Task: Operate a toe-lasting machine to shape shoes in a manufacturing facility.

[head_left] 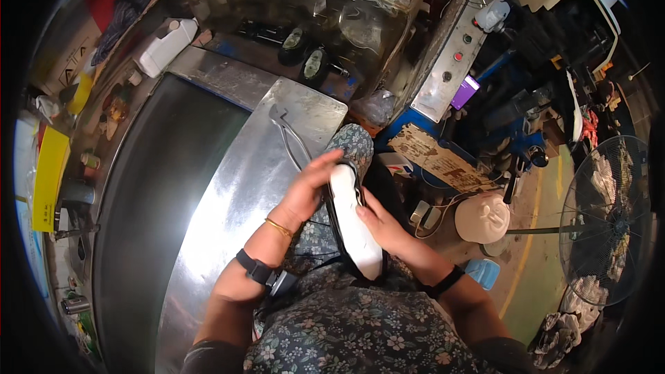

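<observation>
A long black shoe upper with a white sole-shaped bottom point(355, 216) facing up rests over my lap, its far end pointing away from me. My left hand point(309, 183) lies along its left side, fingers bent around the far end. From the right, my right hand point(379, 221) grips its edge, thumb on the white face and the other fingers hidden underneath. Long-handled metal pincers point(282, 121) lie on the shiny metal tabletop point(239, 166) just beyond my left hand. No hand touches them.
Left of the metal top runs a dark conveyor belt point(166, 187). Two dark shoe pieces point(314, 66) with pale undersides stand on the far ledge. A control panel point(457, 52) with buttons is at the back right. A cream jug point(481, 217) and a fan point(609, 218) stand on the right.
</observation>
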Tool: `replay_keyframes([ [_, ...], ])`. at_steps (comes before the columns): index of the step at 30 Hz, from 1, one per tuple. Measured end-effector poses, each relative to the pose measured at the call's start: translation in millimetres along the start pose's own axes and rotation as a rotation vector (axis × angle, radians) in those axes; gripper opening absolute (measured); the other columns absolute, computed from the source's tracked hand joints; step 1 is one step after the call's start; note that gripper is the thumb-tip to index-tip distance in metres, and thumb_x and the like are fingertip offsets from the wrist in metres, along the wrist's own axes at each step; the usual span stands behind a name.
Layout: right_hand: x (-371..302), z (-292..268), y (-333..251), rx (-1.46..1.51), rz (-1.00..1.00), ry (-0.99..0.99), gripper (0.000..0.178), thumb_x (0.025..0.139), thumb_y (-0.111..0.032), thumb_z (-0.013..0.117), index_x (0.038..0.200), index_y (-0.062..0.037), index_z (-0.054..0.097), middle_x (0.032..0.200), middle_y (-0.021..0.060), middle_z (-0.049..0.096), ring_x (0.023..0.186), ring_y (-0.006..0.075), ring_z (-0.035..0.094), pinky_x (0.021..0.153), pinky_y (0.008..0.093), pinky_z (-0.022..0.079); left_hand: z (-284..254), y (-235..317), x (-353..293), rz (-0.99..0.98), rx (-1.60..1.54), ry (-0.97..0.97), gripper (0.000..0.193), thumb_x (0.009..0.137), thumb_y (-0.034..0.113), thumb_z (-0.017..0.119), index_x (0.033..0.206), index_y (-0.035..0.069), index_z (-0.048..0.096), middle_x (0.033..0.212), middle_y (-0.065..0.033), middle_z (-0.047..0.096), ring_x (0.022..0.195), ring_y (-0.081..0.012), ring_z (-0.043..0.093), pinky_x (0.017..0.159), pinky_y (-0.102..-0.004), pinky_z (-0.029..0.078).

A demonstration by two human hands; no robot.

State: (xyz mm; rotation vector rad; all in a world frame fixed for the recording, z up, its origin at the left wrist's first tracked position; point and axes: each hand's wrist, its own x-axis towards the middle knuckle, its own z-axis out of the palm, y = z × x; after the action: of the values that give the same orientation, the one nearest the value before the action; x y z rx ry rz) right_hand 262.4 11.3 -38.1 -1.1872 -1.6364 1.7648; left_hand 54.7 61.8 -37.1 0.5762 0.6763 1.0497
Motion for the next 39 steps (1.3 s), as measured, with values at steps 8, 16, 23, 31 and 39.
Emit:
replay_keyframes([
  [8, 34.2, 54.4, -32.4, -0.304, 0.026, 0.245, 0.076, 0.101, -0.033, 0.043, 0.148, 0.0102, 0.001, 0.14, 0.0379, 0.036, 0.126, 0.0463, 0.046, 0.104, 0.0411, 0.038, 25.5, 20.4, -37.0, 0.1, 2.062, 0.484, 0.038, 0.098, 0.027, 0.038, 0.08, 0.001, 0.061, 0.068, -0.0171, 0.066, 0.059, -0.0403, 0.063, 0.056, -0.051, 0.051],
  [16, 25.3, 54.5, -1.5, -0.15, -0.237, 0.299, 0.072, 0.099, -0.026, 0.05, 0.147, 0.0106, 0.011, 0.146, 0.0341, 0.029, 0.137, 0.0415, 0.033, 0.112, 0.0422, 0.028, 28.2, 0.6, -88.2, -0.124, 1.72, 0.361, 0.037, 0.1, 0.031, 0.039, 0.103, -0.002, 0.054, 0.071, -0.0226, 0.064, 0.064, -0.0444, 0.063, 0.058, -0.0515, 0.05],
  [23, 25.0, 18.4, -11.1, -0.128, 0.026, 0.095, 0.069, 0.102, -0.041, 0.037, 0.15, 0.0011, 0.011, 0.145, 0.0296, 0.036, 0.135, 0.0399, 0.04, 0.11, 0.0401, 0.032, -6.4, 9.2, -61.7, -0.307, 0.996, 0.517, 0.075, 0.101, 0.057, 0.021, 0.091, -0.002, 0.066, 0.091, -0.0299, 0.065, 0.095, -0.048, 0.06, 0.083, -0.0491, 0.046],
  [31, 125.5, -15.5, -38.2, -0.425, -0.16, 0.485, 0.037, 0.1, -0.034, 0.043, 0.098, -0.0011, 0.061, 0.083, 0.0152, 0.066, 0.079, 0.0262, 0.065, 0.07, 0.0418, 0.05, 35.1, 53.1, 19.0, -0.049, 1.842, 0.38, 0.064, 0.102, 0.044, 0.026, 0.08, 0.002, 0.069, 0.073, -0.0221, 0.067, 0.072, -0.0414, 0.066, 0.068, -0.0499, 0.051],
  [39, 129.3, -31.0, -17.6, 0.004, -0.415, 0.225, 0.024, 0.105, -0.015, 0.037, 0.114, -0.002, 0.056, 0.091, 0.0084, 0.07, 0.087, 0.0121, 0.065, 0.074, 0.0269, 0.047, 51.0, 54.8, -32.8, -0.154, 1.764, 0.176, 0.061, 0.095, 0.045, 0.051, 0.134, -0.002, 0.047, 0.084, -0.0238, 0.068, 0.079, -0.0403, 0.068, 0.071, -0.0468, 0.054],
])
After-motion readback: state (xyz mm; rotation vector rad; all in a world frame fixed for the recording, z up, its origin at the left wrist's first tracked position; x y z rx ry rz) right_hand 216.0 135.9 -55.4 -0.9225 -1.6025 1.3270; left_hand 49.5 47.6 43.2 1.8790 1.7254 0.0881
